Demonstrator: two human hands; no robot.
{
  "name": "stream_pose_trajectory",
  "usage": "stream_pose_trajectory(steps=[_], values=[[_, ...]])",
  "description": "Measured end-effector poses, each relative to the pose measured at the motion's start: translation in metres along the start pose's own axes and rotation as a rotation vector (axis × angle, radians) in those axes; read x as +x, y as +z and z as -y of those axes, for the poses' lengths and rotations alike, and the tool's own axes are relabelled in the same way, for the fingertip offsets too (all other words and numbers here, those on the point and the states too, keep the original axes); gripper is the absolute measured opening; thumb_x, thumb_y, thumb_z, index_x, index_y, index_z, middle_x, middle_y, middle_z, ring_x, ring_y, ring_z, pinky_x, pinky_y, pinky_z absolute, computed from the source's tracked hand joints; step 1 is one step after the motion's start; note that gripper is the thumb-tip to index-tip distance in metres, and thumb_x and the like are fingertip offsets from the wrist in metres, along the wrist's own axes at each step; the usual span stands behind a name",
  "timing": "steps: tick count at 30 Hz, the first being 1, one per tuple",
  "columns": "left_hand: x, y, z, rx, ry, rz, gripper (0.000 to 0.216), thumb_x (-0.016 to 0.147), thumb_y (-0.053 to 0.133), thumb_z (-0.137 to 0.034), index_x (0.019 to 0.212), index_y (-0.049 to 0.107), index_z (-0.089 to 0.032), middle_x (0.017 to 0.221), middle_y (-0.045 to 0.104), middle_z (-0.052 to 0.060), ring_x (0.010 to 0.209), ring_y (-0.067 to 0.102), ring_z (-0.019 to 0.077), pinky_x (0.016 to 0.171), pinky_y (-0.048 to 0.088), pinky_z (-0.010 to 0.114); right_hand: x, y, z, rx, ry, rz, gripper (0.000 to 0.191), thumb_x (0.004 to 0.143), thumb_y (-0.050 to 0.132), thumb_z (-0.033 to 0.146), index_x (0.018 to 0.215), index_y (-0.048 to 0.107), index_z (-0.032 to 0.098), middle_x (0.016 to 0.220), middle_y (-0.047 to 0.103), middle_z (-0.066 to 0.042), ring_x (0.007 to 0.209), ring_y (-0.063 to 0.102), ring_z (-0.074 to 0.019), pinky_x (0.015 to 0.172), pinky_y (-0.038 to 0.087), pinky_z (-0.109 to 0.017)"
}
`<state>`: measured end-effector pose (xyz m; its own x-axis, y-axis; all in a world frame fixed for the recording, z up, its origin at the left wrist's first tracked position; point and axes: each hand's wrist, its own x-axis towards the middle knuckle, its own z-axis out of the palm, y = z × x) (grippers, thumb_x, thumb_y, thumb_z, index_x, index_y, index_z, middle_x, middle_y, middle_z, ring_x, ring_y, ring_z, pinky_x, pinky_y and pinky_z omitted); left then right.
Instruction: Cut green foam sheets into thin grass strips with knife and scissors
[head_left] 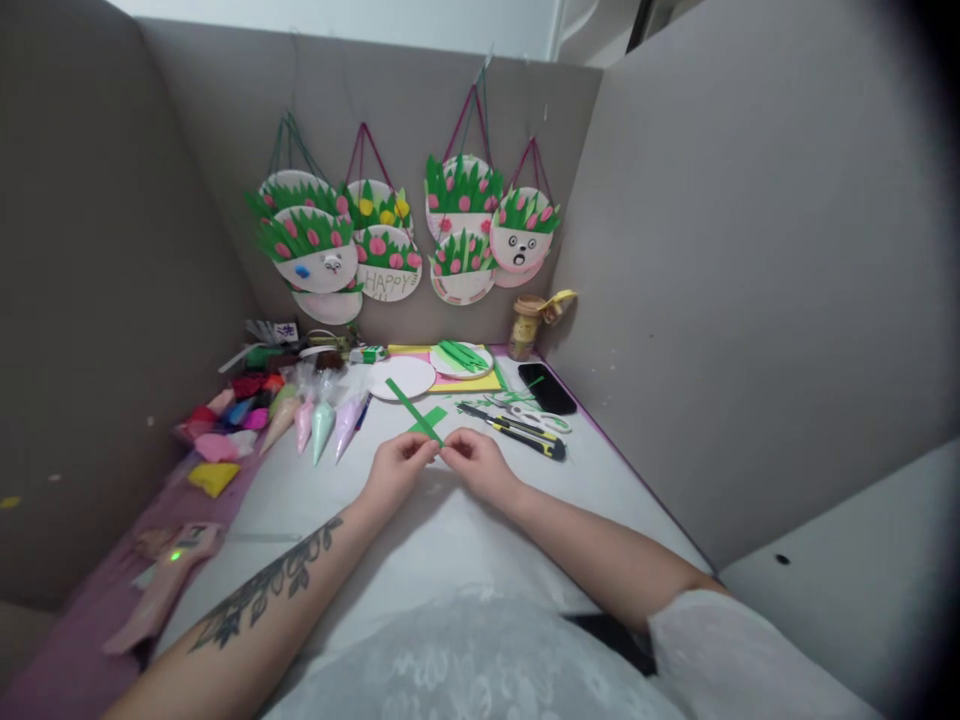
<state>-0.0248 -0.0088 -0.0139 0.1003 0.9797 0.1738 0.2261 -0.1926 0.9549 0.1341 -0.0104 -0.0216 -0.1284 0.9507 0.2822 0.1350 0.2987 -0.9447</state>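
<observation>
Between their fingertips, my left hand (401, 465) and my right hand (480, 462) pinch the near end of a narrow green paper strip (411, 407). The strip slants away to the upper left over the white table. Beneath it lies a wider piece of green paper (431, 418). Just beyond is a blank white paper plate (405, 378). Behind that, another plate (484, 362) holds several green paper strips (459, 355). Right of my hands lie a utility knife (529, 440), a second slim cutter (474, 410) and white-handled scissors (551, 420).
A phone (547, 388) and a lidded cup (525, 328) stand at the back right. Piping bags (322, 425) and colored packets (217, 447) line the left, with a pink glue gun (169, 590) nearer me. Decorated plates (315, 248) hang on the grey partition (652, 250).
</observation>
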Motion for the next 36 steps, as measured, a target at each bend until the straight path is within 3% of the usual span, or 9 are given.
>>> stream_pose_trajectory(steps=[9, 13, 15, 19, 21, 23, 26, 30, 36], values=[[-0.003, 0.000, -0.004, 0.036, 0.053, -0.094, 0.031, 0.072, 0.066, -0.042, 0.058, 0.058, -0.016, 0.056, 0.054, -0.002, 0.057, 0.048, 0.0120, 0.057, 0.037, 0.024, 0.001, -0.014, 0.004, -0.291, -0.189, 0.115, 0.011, 0.078, 0.056, 0.022, 0.067, 0.060, 0.019, 0.068, 0.058, 0.001, 0.065, 0.051, -0.0126, 0.064, 0.040, -0.024], [0.004, -0.010, -0.002, -0.022, 0.040, -0.200, 0.032, 0.075, 0.064, -0.046, 0.064, 0.059, -0.017, 0.061, 0.058, -0.001, 0.060, 0.051, 0.0125, 0.058, 0.039, 0.024, 0.012, -0.038, 0.007, -0.494, -0.241, 0.192, 0.015, 0.077, 0.051, 0.015, 0.070, 0.063, 0.019, 0.073, 0.063, -0.001, 0.071, 0.056, -0.0145, 0.068, 0.041, -0.024], [0.010, -0.018, 0.000, -0.052, 0.023, -0.266, 0.033, 0.075, 0.064, -0.048, 0.067, 0.060, -0.016, 0.061, 0.057, -0.001, 0.059, 0.050, 0.0120, 0.056, 0.038, 0.023, 0.023, -0.062, 0.008, -0.708, -0.181, 0.213, 0.018, 0.076, 0.050, 0.012, 0.072, 0.066, 0.020, 0.077, 0.066, -0.003, 0.074, 0.057, -0.0159, 0.070, 0.041, -0.025], [0.015, -0.026, 0.004, -0.046, 0.029, -0.296, 0.033, 0.075, 0.065, -0.048, 0.068, 0.060, -0.016, 0.060, 0.055, -0.002, 0.057, 0.047, 0.0111, 0.054, 0.036, 0.023, 0.042, -0.126, 0.002, -1.189, 0.188, -0.023, 0.021, 0.081, 0.049, 0.018, 0.080, 0.070, 0.019, 0.087, 0.070, -0.010, 0.080, 0.061, -0.0211, 0.064, 0.038, -0.027], [0.012, -0.023, 0.004, -0.003, 0.052, -0.263, 0.033, 0.076, 0.064, -0.047, 0.067, 0.060, -0.016, 0.059, 0.054, -0.002, 0.057, 0.046, 0.0110, 0.054, 0.035, 0.023, 0.045, -0.153, -0.005, -1.297, 0.406, 0.025, 0.019, 0.079, 0.053, 0.018, 0.084, 0.071, 0.019, 0.091, 0.070, -0.012, 0.081, 0.062, -0.0226, 0.061, 0.037, -0.028], [0.007, -0.019, 0.002, 0.069, 0.112, -0.226, 0.031, 0.078, 0.063, -0.045, 0.065, 0.060, -0.016, 0.059, 0.053, -0.002, 0.056, 0.046, 0.0108, 0.054, 0.036, 0.023, 0.045, -0.172, -0.015, -1.336, 0.531, 0.152, 0.019, 0.075, 0.059, 0.019, 0.090, 0.070, 0.018, 0.095, 0.069, -0.013, 0.082, 0.063, -0.0233, 0.060, 0.038, -0.028], [-0.001, -0.013, -0.001, 0.168, 0.263, -0.158, 0.027, 0.080, 0.062, -0.039, 0.064, 0.061, -0.017, 0.061, 0.054, -0.001, 0.057, 0.046, 0.0108, 0.056, 0.037, 0.023, 0.044, -0.183, -0.028, -1.334, 0.551, 0.247, 0.023, 0.069, 0.065, 0.018, 0.092, 0.070, 0.016, 0.098, 0.069, -0.014, 0.082, 0.062, -0.0227, 0.060, 0.038, -0.027], [-0.007, -0.012, -0.003, 0.222, 0.397, -0.087, 0.021, 0.081, 0.061, -0.034, 0.068, 0.065, -0.019, 0.062, 0.057, -0.001, 0.058, 0.048, 0.0112, 0.057, 0.038, 0.023, 0.046, -0.183, -0.037, -1.313, 0.526, 0.268, 0.030, 0.065, 0.068, 0.020, 0.095, 0.068, 0.016, 0.097, 0.069, -0.012, 0.080, 0.061, -0.0206, 0.059, 0.037, -0.025], [-0.005, -0.013, -0.006, 0.171, 0.318, -0.112, 0.024, 0.078, 0.062, -0.037, 0.062, 0.061, -0.019, 0.060, 0.055, -0.001, 0.057, 0.047, 0.0117, 0.056, 0.038, 0.024, 0.044, -0.190, -0.024, -1.248, 0.481, 0.227, 0.020, 0.064, 0.064, 0.023, 0.082, 0.071, 0.017, 0.083, 0.069, -0.009, 0.068, 0.058, -0.0170, 0.056, 0.034, -0.024]])
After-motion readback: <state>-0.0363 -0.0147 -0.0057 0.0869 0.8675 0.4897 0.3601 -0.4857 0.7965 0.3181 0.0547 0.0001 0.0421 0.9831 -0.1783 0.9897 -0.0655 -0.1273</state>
